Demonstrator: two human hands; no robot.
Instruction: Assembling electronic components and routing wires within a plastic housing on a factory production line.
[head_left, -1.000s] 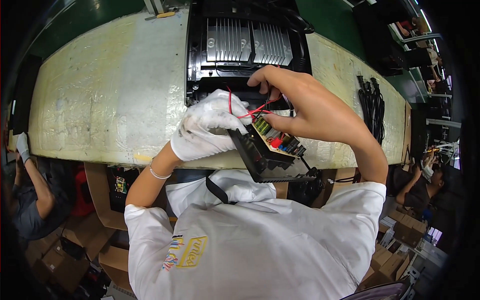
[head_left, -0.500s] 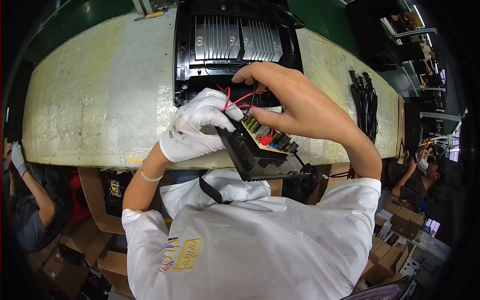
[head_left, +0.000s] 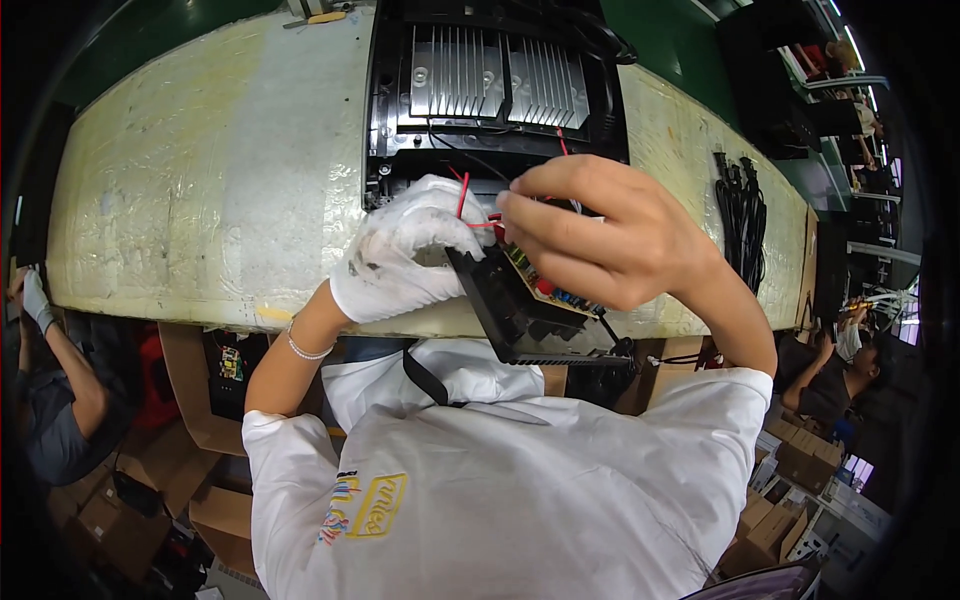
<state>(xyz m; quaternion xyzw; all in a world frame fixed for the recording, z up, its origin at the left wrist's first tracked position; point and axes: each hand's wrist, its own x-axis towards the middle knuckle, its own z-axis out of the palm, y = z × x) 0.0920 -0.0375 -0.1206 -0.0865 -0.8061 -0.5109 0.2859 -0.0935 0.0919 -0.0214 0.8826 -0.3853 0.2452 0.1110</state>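
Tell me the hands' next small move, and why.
Probably ease the thin black wire clear of the thin red wires: the bare right hand appears to pinch it, the white-gloved left hand holds the black plastic housing, and the red wires stand close by.

Perched up there on the head of the person (head_left: 540, 450), the left of two fisheye cameras stares down from close above at the left hand (head_left: 402, 247) and right hand (head_left: 625, 230), bending the workbench (head_left: 200, 190) toward its rim.
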